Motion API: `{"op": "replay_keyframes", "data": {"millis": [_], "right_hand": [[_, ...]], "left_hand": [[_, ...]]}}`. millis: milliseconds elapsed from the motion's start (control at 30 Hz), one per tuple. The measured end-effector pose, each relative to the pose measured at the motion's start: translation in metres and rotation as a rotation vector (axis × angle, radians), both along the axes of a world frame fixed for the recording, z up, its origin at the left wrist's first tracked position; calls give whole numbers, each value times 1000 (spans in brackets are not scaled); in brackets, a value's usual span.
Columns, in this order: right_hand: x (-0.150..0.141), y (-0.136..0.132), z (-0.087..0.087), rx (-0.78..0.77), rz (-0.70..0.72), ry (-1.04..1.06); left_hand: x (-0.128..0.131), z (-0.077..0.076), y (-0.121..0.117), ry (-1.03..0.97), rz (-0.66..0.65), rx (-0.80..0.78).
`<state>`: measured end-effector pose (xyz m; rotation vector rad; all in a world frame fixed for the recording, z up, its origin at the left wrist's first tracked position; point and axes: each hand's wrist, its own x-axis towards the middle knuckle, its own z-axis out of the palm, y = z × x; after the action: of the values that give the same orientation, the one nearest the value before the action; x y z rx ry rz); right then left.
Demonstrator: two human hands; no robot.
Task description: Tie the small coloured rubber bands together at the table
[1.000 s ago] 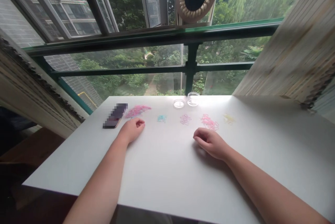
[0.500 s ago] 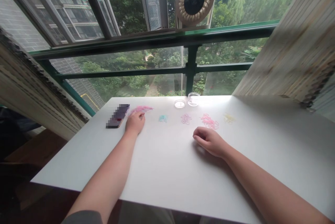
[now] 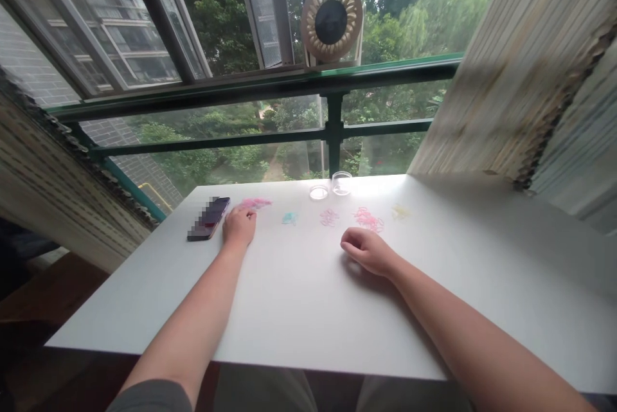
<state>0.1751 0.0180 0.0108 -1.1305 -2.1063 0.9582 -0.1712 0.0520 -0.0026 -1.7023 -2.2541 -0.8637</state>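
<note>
White table [image 3: 284,309], pink pile [image 3: 259,203] partly behind left hand [image 3: 239,227]

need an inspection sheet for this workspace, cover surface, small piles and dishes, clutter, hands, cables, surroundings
Surface: white table, daylight glare along its far edge
Things: far-left pink pile, blue pile, pale purple pile, right-hand pink pile, yellow pile; behind them a clear shallow dish and taller clear tub
Clutter: phone beside the left hand
Hands: left hand at the far-left pink pile, contact unclear; right hand loosely curled before the right-hand pink pile
Cables: nothing seen
Surroundings: green railing, fan, curtains both sides
</note>
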Motion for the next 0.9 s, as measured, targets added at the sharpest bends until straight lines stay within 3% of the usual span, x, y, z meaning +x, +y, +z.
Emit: {"op": "replay_keyframes", "data": {"millis": [167, 300, 467, 567, 667, 900], "right_hand": [[-1, 0, -1, -2, 7, 9], [-1, -1, 1, 13, 23, -21], [-1, -1, 1, 25, 45, -28], [-1, -2, 2, 21, 53, -10], [0, -3, 3, 9, 65, 4], [-1, -7, 5, 21, 81, -26]], "left_hand": [[14, 7, -6, -42, -58, 51], [55, 13, -16, -95, -220, 75], [140, 20, -26, -652, -586, -22], [174, 19, -30, -894, -700, -98], [184, 13, -35, -1095, -687, -160], [174, 8, -42, -1428, -634, -211]]}}
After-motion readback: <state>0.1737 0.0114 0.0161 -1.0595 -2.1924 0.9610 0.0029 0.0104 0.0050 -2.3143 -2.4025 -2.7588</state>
